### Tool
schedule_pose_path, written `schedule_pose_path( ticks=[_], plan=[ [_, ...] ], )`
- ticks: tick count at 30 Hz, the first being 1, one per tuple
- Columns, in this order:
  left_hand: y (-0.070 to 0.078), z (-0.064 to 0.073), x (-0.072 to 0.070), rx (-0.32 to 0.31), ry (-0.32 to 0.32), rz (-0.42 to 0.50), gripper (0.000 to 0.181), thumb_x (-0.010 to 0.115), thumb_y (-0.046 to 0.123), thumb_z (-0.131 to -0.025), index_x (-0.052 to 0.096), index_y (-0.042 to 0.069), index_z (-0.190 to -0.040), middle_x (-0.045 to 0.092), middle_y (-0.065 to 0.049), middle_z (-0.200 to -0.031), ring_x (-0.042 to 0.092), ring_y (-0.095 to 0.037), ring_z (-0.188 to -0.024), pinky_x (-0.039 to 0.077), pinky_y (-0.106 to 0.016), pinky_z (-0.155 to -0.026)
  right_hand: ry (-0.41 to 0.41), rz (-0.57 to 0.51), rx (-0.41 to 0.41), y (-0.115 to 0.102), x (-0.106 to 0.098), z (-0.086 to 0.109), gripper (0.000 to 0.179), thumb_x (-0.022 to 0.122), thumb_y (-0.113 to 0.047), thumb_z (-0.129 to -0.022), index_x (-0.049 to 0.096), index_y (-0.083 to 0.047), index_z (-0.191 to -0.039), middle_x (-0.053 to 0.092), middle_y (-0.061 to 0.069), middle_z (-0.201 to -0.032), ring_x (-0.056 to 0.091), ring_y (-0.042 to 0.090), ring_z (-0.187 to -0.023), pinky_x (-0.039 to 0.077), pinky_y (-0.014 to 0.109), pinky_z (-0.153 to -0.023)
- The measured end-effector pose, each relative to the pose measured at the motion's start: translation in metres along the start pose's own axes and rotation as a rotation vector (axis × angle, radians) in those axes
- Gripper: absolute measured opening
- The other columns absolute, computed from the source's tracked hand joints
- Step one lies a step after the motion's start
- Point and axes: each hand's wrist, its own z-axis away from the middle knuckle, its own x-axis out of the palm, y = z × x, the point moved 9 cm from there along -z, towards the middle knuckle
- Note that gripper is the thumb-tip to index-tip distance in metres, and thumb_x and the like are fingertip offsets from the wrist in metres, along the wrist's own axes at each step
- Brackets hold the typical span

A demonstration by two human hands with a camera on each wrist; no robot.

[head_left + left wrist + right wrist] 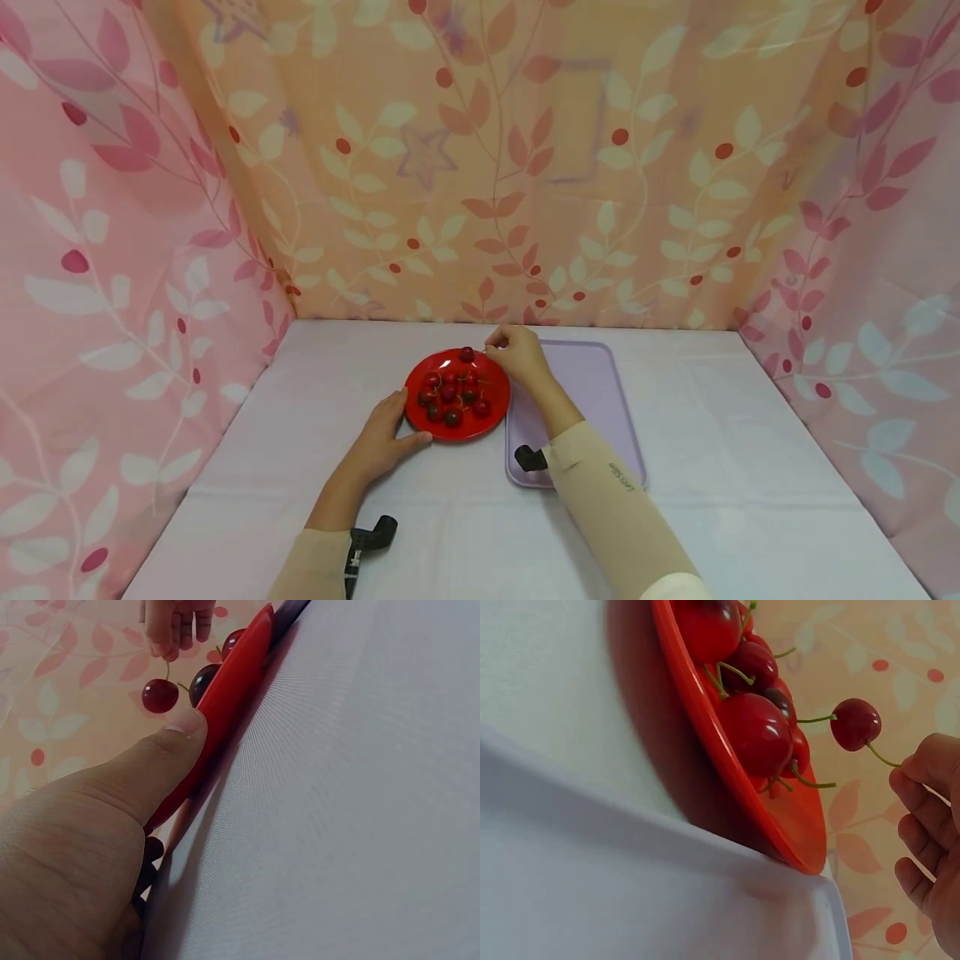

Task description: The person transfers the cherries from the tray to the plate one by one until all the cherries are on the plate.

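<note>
A red plate (467,430) bears several dark red cherries (448,392) with green stems. My left hand (381,443) holds the plate's left side, its thumb (176,742) on the rim and its other fingers along the edge, partly hidden. Between thumb and forefinger, my right hand (521,357) pinches the stem of one cherry (856,724). That cherry hangs above the plate's far part, clear of the pile. A second stem end shows beside it in the right wrist view.
A pale purple tray (592,392) lies just right of the plate, under my right forearm; the plate's edge meets its left rim. White cloth (697,417) covers the table. Flower-patterned curtains (480,167) close off the back and both sides.
</note>
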Motion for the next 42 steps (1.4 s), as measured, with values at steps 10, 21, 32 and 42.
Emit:
schedule_pose_path(
  ticks=[10,21,32,42],
  plan=[
    [0.001,0.0,0.001,-0.002,-0.001,0.015,0.104,0.076,0.059,-0.085,0.025,0.015,-0.164,0.027,-0.01,-0.168,0.019,-0.034,-0.157,0.025,-0.058,-0.123,-0.014,0.011,0.021,0.011,0.014,0.002,0.004,0.074,-0.01,-0.085,0.076,-0.012,-0.089,0.07,0.0,-0.081,0.06,0.019,-0.081,0.051,0.03,-0.073],
    [-0.002,0.001,0.003,0.005,0.0,0.007,0.102,0.076,0.057,-0.086,0.027,0.012,-0.163,0.028,-0.012,-0.168,0.019,-0.035,-0.156,0.023,-0.059,-0.124,-0.059,-0.018,0.05,0.019,0.026,0.007,0.005,0.075,-0.01,-0.088,0.077,-0.009,-0.092,0.07,0.0,-0.082,0.06,0.018,-0.08,0.053,0.028,-0.071],
    [0.0,0.002,0.002,-0.008,0.001,0.025,0.1,0.077,0.055,-0.086,0.028,0.015,-0.163,0.028,-0.01,-0.168,0.018,-0.033,-0.157,0.023,-0.059,-0.124,-0.094,-0.009,0.062,0.024,0.035,0.007,0.004,0.075,-0.012,-0.09,0.077,-0.01,-0.093,0.072,-0.001,-0.084,0.064,0.017,-0.084,0.057,0.031,-0.079],
    [-0.001,0.001,0.001,-0.023,-0.001,0.011,0.102,0.077,0.057,-0.085,0.027,0.015,-0.164,0.028,-0.009,-0.168,0.018,-0.032,-0.157,0.024,-0.059,-0.123,-0.101,-0.004,0.079,0.027,0.036,0.007,0.004,0.074,-0.013,-0.091,0.077,-0.012,-0.094,0.072,-0.001,-0.085,0.064,0.018,-0.087,0.057,0.032,-0.082]
  ],
)
